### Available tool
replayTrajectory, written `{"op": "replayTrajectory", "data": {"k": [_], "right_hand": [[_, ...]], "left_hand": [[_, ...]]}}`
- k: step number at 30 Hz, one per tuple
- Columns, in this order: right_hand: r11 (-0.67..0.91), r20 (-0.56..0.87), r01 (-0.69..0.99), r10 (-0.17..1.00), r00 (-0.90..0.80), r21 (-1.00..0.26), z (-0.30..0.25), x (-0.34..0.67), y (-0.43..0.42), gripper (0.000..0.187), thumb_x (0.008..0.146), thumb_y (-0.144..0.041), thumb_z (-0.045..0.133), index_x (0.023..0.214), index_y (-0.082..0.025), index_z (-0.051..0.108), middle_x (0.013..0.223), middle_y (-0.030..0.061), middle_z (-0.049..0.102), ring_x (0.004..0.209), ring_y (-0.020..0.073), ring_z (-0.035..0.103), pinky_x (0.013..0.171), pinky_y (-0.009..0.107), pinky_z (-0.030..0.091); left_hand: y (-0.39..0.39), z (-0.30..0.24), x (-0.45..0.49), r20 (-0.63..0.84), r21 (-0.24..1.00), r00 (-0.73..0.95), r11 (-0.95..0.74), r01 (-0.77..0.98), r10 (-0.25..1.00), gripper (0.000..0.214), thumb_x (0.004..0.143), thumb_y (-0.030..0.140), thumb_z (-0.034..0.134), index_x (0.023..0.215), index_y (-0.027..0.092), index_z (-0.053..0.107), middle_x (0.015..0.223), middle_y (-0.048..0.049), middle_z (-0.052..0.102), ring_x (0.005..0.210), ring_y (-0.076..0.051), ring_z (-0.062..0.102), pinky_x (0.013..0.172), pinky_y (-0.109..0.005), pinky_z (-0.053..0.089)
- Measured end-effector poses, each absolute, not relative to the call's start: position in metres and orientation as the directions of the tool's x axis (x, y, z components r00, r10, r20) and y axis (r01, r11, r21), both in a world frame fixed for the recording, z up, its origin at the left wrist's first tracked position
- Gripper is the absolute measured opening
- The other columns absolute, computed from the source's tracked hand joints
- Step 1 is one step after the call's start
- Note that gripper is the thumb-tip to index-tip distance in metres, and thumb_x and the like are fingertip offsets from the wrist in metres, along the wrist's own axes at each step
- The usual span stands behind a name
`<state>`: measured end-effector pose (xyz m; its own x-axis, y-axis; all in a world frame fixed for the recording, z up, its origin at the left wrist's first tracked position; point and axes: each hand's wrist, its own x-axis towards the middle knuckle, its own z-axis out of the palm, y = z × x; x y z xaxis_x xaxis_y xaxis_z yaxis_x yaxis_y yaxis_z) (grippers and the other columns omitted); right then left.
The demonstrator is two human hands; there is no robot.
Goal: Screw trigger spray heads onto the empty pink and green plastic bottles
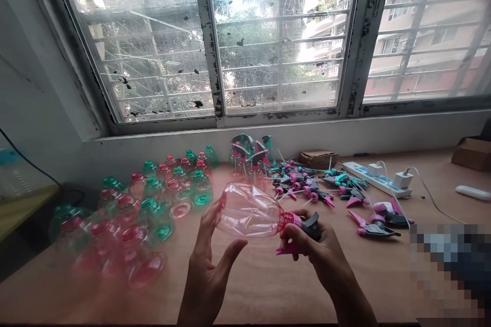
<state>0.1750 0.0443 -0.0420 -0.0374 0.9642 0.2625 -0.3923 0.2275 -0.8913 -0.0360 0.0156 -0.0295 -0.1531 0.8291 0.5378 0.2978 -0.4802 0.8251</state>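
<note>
One clear pink spray bottle (249,210) was held sideways above the wooden table (268,286), near its front middle, with a pink and black trigger head (307,229) on its neck. The left hand (209,265) was spread wide, fingers resting against the bottle's base, thumb apart. The right hand (320,255) was closed around the trigger head.

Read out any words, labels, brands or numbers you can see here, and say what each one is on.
No text can be read anywhere.
On the pink bottle and its trigger head: no label shows.
On the power strip: any markings are too small to read.
On the cardboard box: nothing legible.
</note>
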Motion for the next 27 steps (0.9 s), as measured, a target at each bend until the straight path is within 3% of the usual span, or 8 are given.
{"op": "replayTrajectory", "data": {"k": [6,14,18,21,27], "right_hand": [[0.281,0.318,-0.305,0.945,-0.078,-0.91,-0.044,0.1754,0.0425,0.036,0.078,-0.04,0.091,0.098,-0.018,0.07,0.063,-0.0014,0.074,0.053,0.0131,0.067,0.046,0.018,0.049],[0.211,0.266,-0.43,0.962,-0.069,-0.878,-0.0444,0.1736,0.0473,0.041,0.081,-0.046,0.087,0.098,-0.016,0.066,0.061,0.0018,0.075,0.052,0.0151,0.067,0.043,0.019,0.047],[0.262,0.306,-0.359,0.949,-0.071,-0.896,-0.044,0.1755,0.0439,0.038,0.08,-0.043,0.088,0.098,-0.017,0.068,0.062,0.0017,0.076,0.054,0.0172,0.071,0.045,0.02,0.048],[0.298,0.333,-0.324,0.941,-0.059,-0.898,-0.0407,0.1744,0.0407,0.036,0.078,-0.04,0.09,0.099,-0.018,0.069,0.065,0.0011,0.076,0.054,0.0167,0.071,0.046,0.021,0.048],[0.259,0.295,-0.392,0.955,-0.034,-0.883,-0.0386,0.1738,0.0405,0.038,0.081,-0.045,0.086,0.097,-0.017,0.067,0.062,0.0016,0.074,0.053,0.018,0.07,0.044,0.021,0.048]], "left_hand": [[0.0186,-0.0289,-0.0312,0.51,0.86,-0.298,-0.479,0.173,0.807,0.054,0.091,0.052,0.07,0.139,0.028,0.058,0.15,-0.0109,0.06,0.146,-0.033,0.049,0.122,-0.051,0.039],[0.0146,-0.0267,-0.0394,0.62,0.779,-0.157,-0.581,0.234,0.768,0.052,0.092,0.032,0.074,0.14,0.037,0.058,0.156,-0.0037,0.054,0.15,-0.031,0.043,0.123,-0.052,0.037],[0.0156,-0.0289,-0.0372,0.566,0.819,-0.197,-0.52,0.242,0.8,0.062,0.087,0.041,0.078,0.144,0.034,0.055,0.158,-0.0065,0.052,0.15,-0.033,0.042,0.124,-0.052,0.035],[0.0157,-0.0269,-0.0351,0.542,0.837,-0.245,-0.492,0.237,0.804,0.056,0.091,0.047,0.072,0.143,0.031,0.056,0.156,-0.0085,0.054,0.149,-0.033,0.043,0.123,-0.053,0.035],[0.0154,-0.0262,-0.0366,0.605,0.784,-0.175,-0.543,0.299,0.777,0.046,0.096,0.039,0.067,0.141,0.036,0.058,0.157,-0.0046,0.052,0.149,-0.03,0.043,0.125,-0.051,0.031]]}}
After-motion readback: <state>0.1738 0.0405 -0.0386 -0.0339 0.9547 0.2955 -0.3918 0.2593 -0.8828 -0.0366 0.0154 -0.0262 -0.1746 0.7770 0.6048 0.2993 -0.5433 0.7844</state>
